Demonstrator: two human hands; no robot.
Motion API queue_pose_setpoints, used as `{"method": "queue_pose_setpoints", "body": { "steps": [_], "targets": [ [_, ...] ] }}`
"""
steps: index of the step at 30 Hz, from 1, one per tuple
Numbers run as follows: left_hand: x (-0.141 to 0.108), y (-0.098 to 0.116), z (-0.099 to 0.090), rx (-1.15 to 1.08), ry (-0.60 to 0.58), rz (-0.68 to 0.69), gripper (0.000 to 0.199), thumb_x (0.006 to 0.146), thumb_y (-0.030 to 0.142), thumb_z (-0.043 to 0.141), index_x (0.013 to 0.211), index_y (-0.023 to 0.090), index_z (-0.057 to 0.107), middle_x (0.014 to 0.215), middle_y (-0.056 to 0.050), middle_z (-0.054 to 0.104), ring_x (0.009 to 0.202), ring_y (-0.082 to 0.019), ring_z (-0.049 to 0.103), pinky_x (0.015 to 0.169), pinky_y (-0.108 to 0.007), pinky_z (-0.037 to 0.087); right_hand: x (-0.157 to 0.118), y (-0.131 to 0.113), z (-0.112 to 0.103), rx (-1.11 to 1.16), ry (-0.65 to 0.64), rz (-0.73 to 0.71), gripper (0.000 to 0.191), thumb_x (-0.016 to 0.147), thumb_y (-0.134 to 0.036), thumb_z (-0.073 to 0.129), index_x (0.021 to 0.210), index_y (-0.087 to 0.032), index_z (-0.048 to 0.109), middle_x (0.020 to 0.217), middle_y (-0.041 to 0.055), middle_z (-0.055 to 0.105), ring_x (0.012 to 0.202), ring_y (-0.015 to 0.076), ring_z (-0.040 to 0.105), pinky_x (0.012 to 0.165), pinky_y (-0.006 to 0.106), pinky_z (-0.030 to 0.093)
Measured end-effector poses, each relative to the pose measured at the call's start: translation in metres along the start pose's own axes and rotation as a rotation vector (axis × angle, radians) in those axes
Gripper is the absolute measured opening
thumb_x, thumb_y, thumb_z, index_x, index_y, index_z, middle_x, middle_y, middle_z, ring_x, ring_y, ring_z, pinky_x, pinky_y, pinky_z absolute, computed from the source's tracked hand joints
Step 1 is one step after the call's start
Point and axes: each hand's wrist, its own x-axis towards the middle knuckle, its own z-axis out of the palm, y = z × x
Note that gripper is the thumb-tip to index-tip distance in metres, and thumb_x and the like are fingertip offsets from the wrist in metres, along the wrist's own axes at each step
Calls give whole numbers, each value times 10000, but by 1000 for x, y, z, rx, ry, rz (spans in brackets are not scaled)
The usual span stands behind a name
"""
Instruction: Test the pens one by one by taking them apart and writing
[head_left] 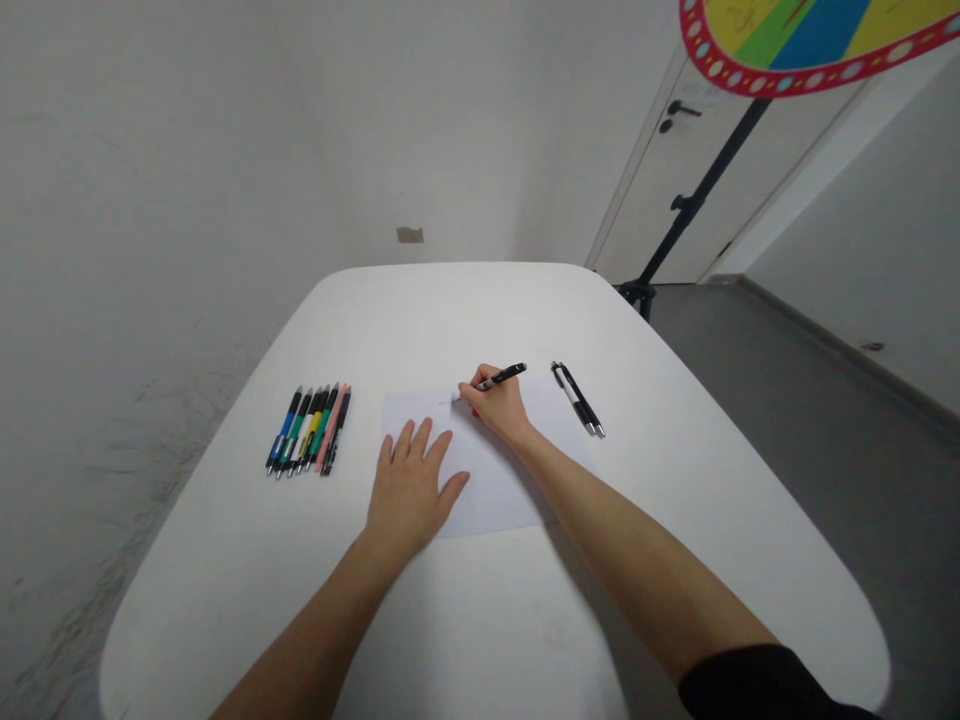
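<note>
A sheet of white paper (495,490) lies on the white table, with a small dark mark near its upper edge. My left hand (411,480) rests flat on the sheet's left side, fingers spread. Between the fingers of my right hand (495,402) is a black pen (511,371), tilted, its tip down at the paper near the mark. Left of the sheet, several pens (309,430) in blue, green, white, yellow, pink and black lie side by side in a row. Two more pens (577,400), dark with white, lie at the paper's right edge.
The white table (465,310) has rounded corners and stands against a grey-white wall (360,130). Beyond its right side, a colourful wheel (810,40) with a red rim sits on a black stand (705,190), in front of a door (637,170).
</note>
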Motion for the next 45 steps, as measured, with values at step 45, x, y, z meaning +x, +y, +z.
{"method": "queue_pose_setpoints", "body": {
  "steps": [45],
  "targets": [
    [-1,0,1,-2,7,3,535,956,503,428,1402,214,496,1517,-132,439,1420,-345,359,1146,-563,294,-1,-3,-1,-51,31,-16,166,650,-224,566,559,-230,428,436,-71,438,419,103,421,458,251,287]
  ]
}}
